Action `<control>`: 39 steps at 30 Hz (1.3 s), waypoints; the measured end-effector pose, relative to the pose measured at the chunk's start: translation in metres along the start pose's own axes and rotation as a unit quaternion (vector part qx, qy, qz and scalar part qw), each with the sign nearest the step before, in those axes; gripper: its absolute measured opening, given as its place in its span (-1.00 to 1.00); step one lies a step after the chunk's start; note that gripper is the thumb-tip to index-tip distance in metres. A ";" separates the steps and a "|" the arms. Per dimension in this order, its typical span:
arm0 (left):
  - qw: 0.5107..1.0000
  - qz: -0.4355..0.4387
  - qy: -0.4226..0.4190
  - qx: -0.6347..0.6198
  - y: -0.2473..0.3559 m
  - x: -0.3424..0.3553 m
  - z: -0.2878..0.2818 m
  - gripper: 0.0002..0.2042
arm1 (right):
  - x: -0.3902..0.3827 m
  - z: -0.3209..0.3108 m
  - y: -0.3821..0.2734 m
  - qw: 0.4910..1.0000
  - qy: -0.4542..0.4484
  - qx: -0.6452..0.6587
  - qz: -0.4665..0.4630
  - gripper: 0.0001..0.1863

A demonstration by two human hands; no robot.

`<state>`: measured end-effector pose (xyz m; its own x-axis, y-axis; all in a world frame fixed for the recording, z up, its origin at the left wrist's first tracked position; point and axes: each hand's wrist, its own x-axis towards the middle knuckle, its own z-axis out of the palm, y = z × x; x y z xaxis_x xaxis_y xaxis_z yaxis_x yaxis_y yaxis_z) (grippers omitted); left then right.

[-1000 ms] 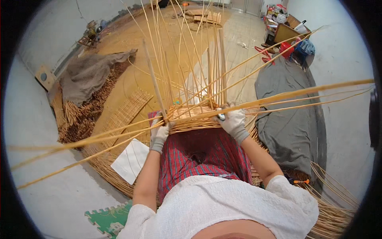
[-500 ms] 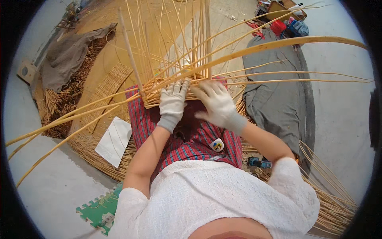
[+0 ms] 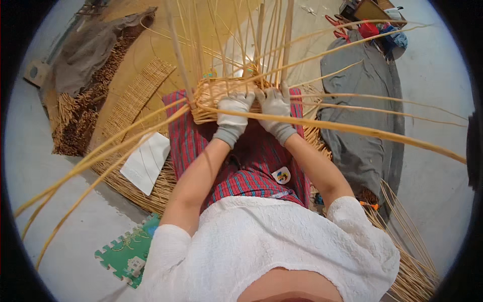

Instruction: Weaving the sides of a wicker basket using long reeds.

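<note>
A partly woven wicker basket [image 3: 207, 94] rests over my lap, its tall stakes [image 3: 176, 48] standing up from the weave. My gloved left hand [image 3: 234, 115] is closed on the basket's near side, its fingertips among the woven rods. Close beside it, my gloved right hand [image 3: 275, 106] grips the weave near the right-hand stakes, thumb up. One thick willow rod [image 3: 362, 130] runs from the basket's left corner across both gloves and out to the right. Thinner rods [image 3: 392, 99] reach right, and others [image 3: 108, 158] trail left. The undersides of my fingers are hidden.
A striped red cloth [image 3: 180, 136] covers my lap. To the left lie a white sheet [image 3: 146, 163], a woven mat [image 3: 141, 95] and cut rods [image 3: 75, 123] partly under grey cloth. Grey fabric [image 3: 357, 126] spreads at right. A green foam mat [image 3: 128, 254] is at lower left.
The thick rod has swung down from above the basket to lie across my gloves. My right hand has moved from hovering loosely to gripping the weave. The basket appears slightly farther right.
</note>
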<state>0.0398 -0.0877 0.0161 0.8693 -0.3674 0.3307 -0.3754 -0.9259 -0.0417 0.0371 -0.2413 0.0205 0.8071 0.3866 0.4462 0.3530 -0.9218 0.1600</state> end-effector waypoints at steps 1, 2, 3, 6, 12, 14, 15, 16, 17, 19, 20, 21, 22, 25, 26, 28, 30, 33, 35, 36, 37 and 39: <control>0.999 0.001 -0.040 -0.001 0.006 -0.001 -0.002 -0.71 | -0.006 0.004 0.002 1.000 0.010 -0.004 0.002 -0.57; 0.997 0.001 -0.079 0.000 0.009 -0.004 -0.002 -0.64 | -0.010 0.008 0.003 1.000 -0.005 0.014 0.001 -0.50; 0.997 0.027 0.075 -0.016 -0.005 -0.024 0.016 -0.58 | -0.012 0.007 -0.005 0.999 -0.018 0.040 -0.007 -0.43; 0.958 0.042 0.115 -0.259 0.000 -0.057 -0.035 -0.66 | -0.033 -0.009 0.015 0.993 -0.051 0.103 -0.024 -0.21; 0.696 -0.331 0.185 -0.610 -0.165 -0.127 0.013 -0.75 | -0.056 -0.028 0.018 0.996 -0.052 0.075 -0.021 -0.08; 0.663 -0.312 0.074 -0.676 -0.160 -0.056 -0.049 -0.74 | -0.063 -0.005 0.032 0.998 -0.017 0.055 -0.026 -0.03; 0.687 -0.263 -0.003 -0.677 -0.176 -0.043 -0.054 -0.75 | -0.060 0.005 0.033 1.000 -0.002 0.009 -0.028 -0.03; 0.695 -0.263 0.006 -0.669 -0.180 -0.036 -0.051 -0.75 | -0.058 0.016 0.031 0.999 0.011 -0.037 -0.028 -0.03; 0.729 -0.228 -0.049 -0.643 -0.182 -0.030 -0.036 -0.76 | -0.048 0.013 0.024 1.000 -0.023 0.000 -0.001 -0.05; 0.757 -0.184 -0.110 -0.617 -0.187 -0.017 -0.026 -0.77 | -0.041 0.026 0.024 1.000 -0.005 -0.015 -0.011 -0.05; 0.768 -0.171 -0.131 -0.604 -0.186 -0.019 -0.026 -0.77 | -0.043 0.022 0.022 0.999 -0.001 -0.030 -0.020 -0.05; 0.776 -0.158 -0.153 -0.590 -0.186 -0.020 -0.025 -0.78 | -0.043 0.019 0.022 0.999 0.034 -0.004 -0.012 -0.38; 0.773 -0.161 -0.157 -0.593 -0.186 -0.020 -0.023 -0.78 | -0.042 0.017 0.021 1.000 0.028 -0.004 -0.012 -0.38; 0.795 -0.192 -0.171 -0.549 -0.177 -0.013 -0.031 -0.79 | -0.037 0.007 0.021 1.000 0.020 0.014 0.006 -0.43; 0.794 -0.181 -0.172 -0.554 -0.171 -0.011 -0.034 -0.79 | -0.040 0.004 0.022 1.000 0.019 0.003 0.012 -0.43; 0.801 -0.169 -0.128 -0.560 -0.160 -0.017 -0.041 -0.81 | -0.041 0.007 0.024 0.999 -0.039 -0.022 0.013 -0.46; 0.796 -0.165 -0.116 -0.571 -0.175 -0.039 -0.034 -0.81 | -0.048 0.011 0.016 1.000 -0.010 -0.016 0.005 -0.45; 0.738 -0.149 -0.117 -0.648 -0.162 -0.060 -0.038 -0.78 | -0.066 -0.009 0.009 0.999 0.036 0.008 -0.004 -0.25; 0.725 -0.191 -0.084 -0.656 -0.158 -0.065 -0.051 -0.78 | -0.075 -0.060 0.002 0.993 0.047 0.105 0.000 -0.32; 0.734 -0.190 -0.071 -0.648 -0.160 -0.071 -0.045 -0.78 | -0.077 -0.080 -0.008 0.976 0.062 0.207 -0.002 -0.39; 0.688 -0.211 -0.049 -0.693 -0.164 -0.076 -0.025 -0.78 | -0.087 -0.087 -0.013 0.955 0.057 0.289 -0.047 -0.46; 0.584 -0.226 -0.008 -0.779 -0.165 -0.084 0.007 -0.73 | -0.124 -0.100 -0.001 0.922 -0.098 0.342 -0.153 -0.60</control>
<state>0.0313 0.0952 -0.0109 0.9912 -0.1278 -0.0335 0.0676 0.2721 0.9599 -0.1111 -0.2909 0.0528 0.6672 0.6844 0.2940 0.7396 -0.5618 -0.3707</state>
